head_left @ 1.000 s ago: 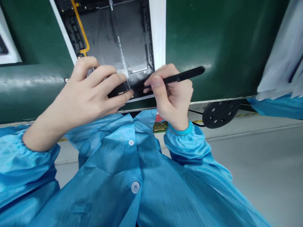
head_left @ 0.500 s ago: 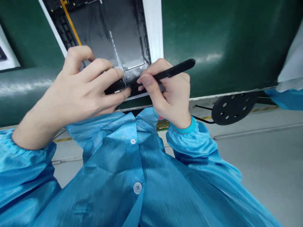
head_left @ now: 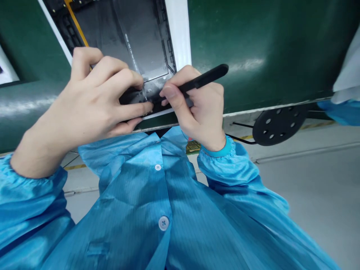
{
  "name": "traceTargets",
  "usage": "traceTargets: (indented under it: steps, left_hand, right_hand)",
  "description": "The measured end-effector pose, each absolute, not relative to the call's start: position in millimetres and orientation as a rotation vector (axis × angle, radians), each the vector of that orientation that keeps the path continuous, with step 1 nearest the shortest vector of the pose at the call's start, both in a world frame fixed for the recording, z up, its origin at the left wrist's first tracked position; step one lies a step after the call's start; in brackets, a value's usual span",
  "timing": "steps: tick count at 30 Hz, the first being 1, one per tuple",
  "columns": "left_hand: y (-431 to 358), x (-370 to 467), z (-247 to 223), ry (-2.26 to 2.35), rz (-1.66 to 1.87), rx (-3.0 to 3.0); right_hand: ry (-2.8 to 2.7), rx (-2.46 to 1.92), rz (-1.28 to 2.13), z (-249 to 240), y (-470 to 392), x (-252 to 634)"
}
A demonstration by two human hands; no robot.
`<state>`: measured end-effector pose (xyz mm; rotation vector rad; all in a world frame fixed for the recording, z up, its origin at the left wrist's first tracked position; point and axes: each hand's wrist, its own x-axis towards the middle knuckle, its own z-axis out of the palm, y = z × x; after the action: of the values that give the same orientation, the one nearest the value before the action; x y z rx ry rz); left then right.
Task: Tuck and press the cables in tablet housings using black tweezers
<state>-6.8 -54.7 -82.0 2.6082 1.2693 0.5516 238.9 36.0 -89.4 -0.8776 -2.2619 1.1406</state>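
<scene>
An opened tablet-like device (head_left: 140,37) with a large dark battery-like panel lies at the table's front edge. My left hand (head_left: 92,97) rests over its lower left part, fingers bent and apart. The index fingertip presses on the near edge strip, with the thumb just below it. In my right hand (head_left: 197,105) a slim black pen-like tool (head_left: 210,78) is pinched between thumb and fingers. Its rounded end points up and right. The working tip is hidden behind the fingers, close to the device's near edge and the left index fingertip.
White border strips (head_left: 180,33) flank the device on the green table mat (head_left: 253,45). An orange flat cable (head_left: 76,22) runs along its left side. A black round perforated stool seat (head_left: 278,127) stands below the table edge. At the far right, a blue sleeve (head_left: 341,112) shows.
The left index fingertip has shifted slightly left along the near edge, and the thumb shows more below it. The right hand keeps its pinch on the tool. The view has shifted slightly.
</scene>
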Motion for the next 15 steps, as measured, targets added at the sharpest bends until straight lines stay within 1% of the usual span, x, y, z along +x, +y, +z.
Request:
traceTargets:
  steps: [9,15]
  left_hand:
    - [-55,-2,-80,1.34,0.523,2.586]
    - [-70,1,-103,1.461,0.665,2.501]
  right_hand:
    - [-2.396,-0.85,1.067,-91,40,239]
    - [-2.452,-0.717,1.08,-88,47,234]
